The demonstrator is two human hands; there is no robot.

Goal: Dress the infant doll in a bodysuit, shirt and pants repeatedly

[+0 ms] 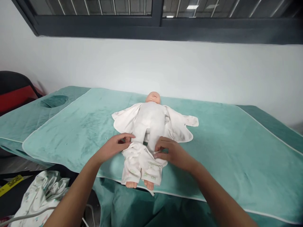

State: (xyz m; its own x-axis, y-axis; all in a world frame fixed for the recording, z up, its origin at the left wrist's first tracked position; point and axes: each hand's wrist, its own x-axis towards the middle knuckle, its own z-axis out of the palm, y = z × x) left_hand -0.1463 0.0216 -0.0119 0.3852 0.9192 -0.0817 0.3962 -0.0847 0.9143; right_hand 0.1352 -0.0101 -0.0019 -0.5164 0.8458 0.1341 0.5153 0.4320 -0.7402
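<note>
A baby doll [151, 118] with a white cloth body lies on its back, head toward the wall and feet toward me. Small white patterned pants [142, 164] cover its lower legs, and the feet stick out of the cuffs. My left hand [119, 143] is at the waistband's left side, thumb and fingers close together by the doll's leg. At the right side, the bent fingers of my right hand [168, 149] pinch the waistband. A white jacket [181, 126] lies spread open under the doll, its sleeves out to both sides.
A green plush cover [224, 151] with white piping lies over the bed, which has a round hole [54, 101] at the left. Patterned white cloth [40, 195] and a cable [30, 216] are at the lower left. A wall and barred window stand behind.
</note>
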